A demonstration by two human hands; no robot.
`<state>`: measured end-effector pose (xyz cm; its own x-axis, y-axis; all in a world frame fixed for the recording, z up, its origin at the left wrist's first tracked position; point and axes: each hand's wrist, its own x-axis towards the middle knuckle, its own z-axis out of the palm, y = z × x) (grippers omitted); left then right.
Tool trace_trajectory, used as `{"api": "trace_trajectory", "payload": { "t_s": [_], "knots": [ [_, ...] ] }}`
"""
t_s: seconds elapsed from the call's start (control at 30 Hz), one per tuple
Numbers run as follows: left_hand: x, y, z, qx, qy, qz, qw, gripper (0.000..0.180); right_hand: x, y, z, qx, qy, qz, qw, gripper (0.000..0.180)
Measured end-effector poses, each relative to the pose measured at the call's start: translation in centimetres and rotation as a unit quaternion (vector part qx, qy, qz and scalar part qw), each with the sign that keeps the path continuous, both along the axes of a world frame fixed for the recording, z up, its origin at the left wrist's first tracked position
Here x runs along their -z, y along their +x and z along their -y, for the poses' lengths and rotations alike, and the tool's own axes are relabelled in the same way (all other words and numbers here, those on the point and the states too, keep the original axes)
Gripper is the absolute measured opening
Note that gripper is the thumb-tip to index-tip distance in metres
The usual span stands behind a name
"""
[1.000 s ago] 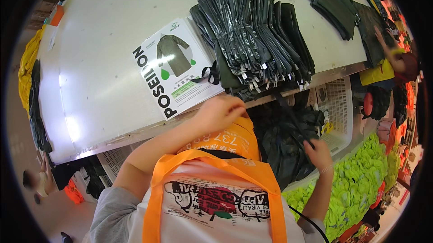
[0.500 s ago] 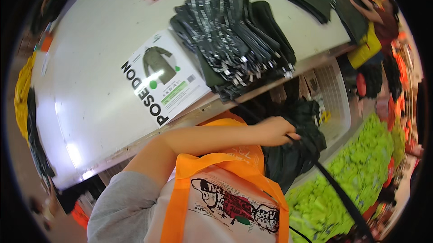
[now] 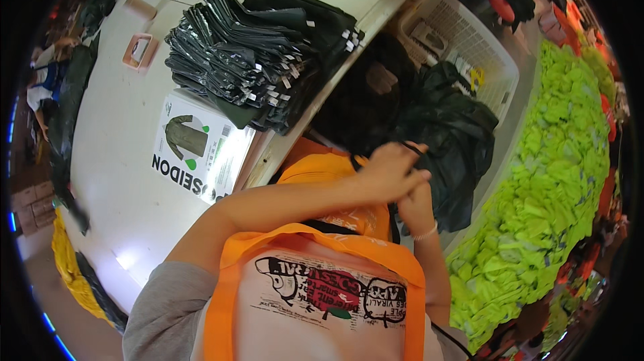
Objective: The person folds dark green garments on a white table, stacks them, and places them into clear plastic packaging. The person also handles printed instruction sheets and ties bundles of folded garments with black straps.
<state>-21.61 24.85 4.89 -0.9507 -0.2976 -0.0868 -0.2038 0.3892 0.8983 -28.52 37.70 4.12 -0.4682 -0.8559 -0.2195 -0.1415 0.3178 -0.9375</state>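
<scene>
Head view: left hand (image 3: 391, 172) and right hand (image 3: 417, 205), pressed together, fingers closed on a dark garment (image 3: 446, 140) lying below the white table's (image 3: 121, 160) edge, beside the white basket (image 3: 469, 46). Step judged: gathering the garment. Next move likely calls for lifting it clear toward the stacked dark packs (image 3: 255, 59).
</scene>
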Motion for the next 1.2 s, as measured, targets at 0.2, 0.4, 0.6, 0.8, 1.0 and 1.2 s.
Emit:
{"api": "trace_trajectory", "payload": {
  "t_s": [0.2,0.4,0.6,0.8,1.0,1.2],
  "knots": [
    [4.1,9.2,6.4,-0.134,0.143,0.183,0.963,0.042,12.1,-8.3,2.4,-0.029,0.248,0.104,0.963,0.030],
    [6.5,21.6,7.9,-0.326,-0.031,0.282,0.902,0.024,31.1,-2.6,4.5,-0.184,0.439,-0.130,0.870,0.031],
    [4.3,23.6,3.4,-0.379,-0.025,0.267,0.886,0.024,33.4,7.6,17.4,-0.359,0.200,-0.133,0.902,0.039],
    [2.3,27.2,1.4,-0.512,-0.045,0.283,0.809,0.023,29.7,6.2,28.0,-0.486,0.064,-0.350,0.798,0.049],
    [2.6,29.1,1.8,-0.633,0.039,0.213,0.743,0.024,31.2,4.0,25.0,-0.575,0.110,-0.387,0.713,0.046],
    [5.2,27.7,7.4,-0.598,0.394,-0.174,0.676,0.061,5.1,6.0,21.1,-0.563,0.109,0.048,0.818,0.025]
  ]
}}
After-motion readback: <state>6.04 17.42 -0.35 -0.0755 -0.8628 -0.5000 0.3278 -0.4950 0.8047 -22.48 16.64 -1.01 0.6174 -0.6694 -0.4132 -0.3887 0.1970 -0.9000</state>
